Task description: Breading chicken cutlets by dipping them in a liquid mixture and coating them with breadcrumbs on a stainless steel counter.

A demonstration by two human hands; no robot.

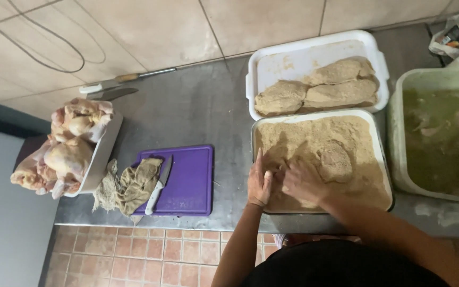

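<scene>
Spill risk: the near tray (378, 159) holds a deep bed of breadcrumbs (298, 135) reaching close to its rim, and it sits right at the front edge of the steel counter (197, 101). A hard sweep by either hand could, in my judgement, push crumbs over the rim onto the counter or the tiled floor (150, 258).
Patchy coating risk: the cutlet (336, 162) lies on top of the crumbs with its outline clear; if it is pressed unevenly, bare spots may remain.
Cross-contamination risk: raw chicken (70, 151) is piled high in a tub at the left end of the counter, some of it hanging past the rim; crumb-coated hands moving between areas could spread raw juices.
Knife risk: a white-handled knife (158, 186) lies on the purple cutting board (192, 180), partly on a rag (128, 186), just left of the left hand; an elbow could knock it.
Left hand (260, 183): open, fingers together, flat against the crumbs at the tray's left side, gripping nothing.
Right hand (304, 180): open, palm down on the crumbs, just beside the cutlet; whether it touches it I cannot tell.
Cutlet look: oval, flat, evenly tan, fully dusted, lying right of centre in the near tray.
Finished pieces: breaded cutlets (314, 90) overlap in the far white tray (314, 45).
Right side: a tub of greenish marinade (442, 138).
</scene>
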